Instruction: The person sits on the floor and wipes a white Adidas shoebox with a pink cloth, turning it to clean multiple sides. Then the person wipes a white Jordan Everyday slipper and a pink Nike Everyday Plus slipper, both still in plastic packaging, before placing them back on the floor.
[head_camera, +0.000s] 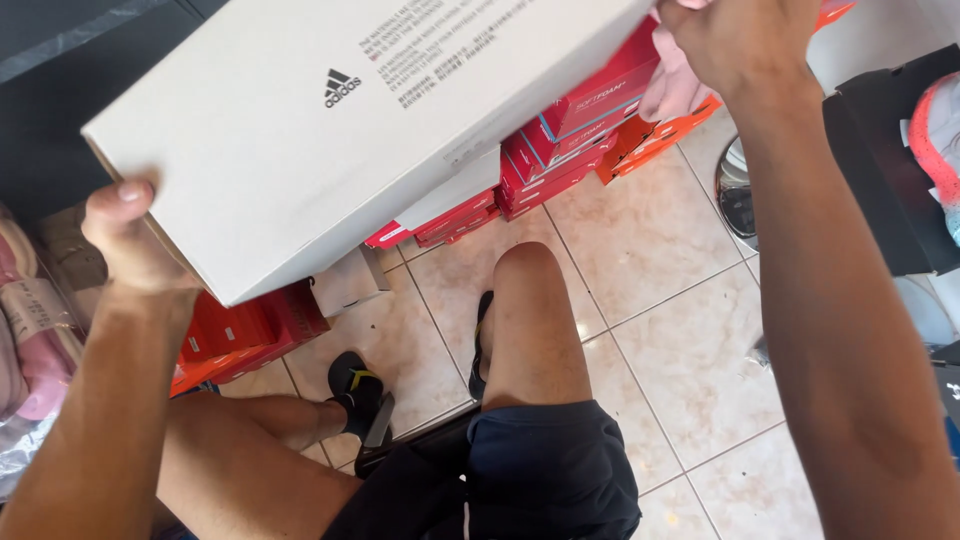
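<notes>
I hold a long white cardboard shoe box (330, 130) up in front of me, tilted, its plain underside facing the camera. My left hand (130, 240) grips its lower left corner with the thumb on the near face. My right hand (740, 40) clasps the upper right end at the top of the view. Below the box I see my own bare knees and dark shorts (520, 470); I am seated.
Stacks of red shoe boxes (570, 130) stand on the beige tiled floor (660, 250) behind the white box, with more red and orange boxes (240, 335) at left. An open black box (890, 170) with a pink shoe sits at right. Pink items lie at far left.
</notes>
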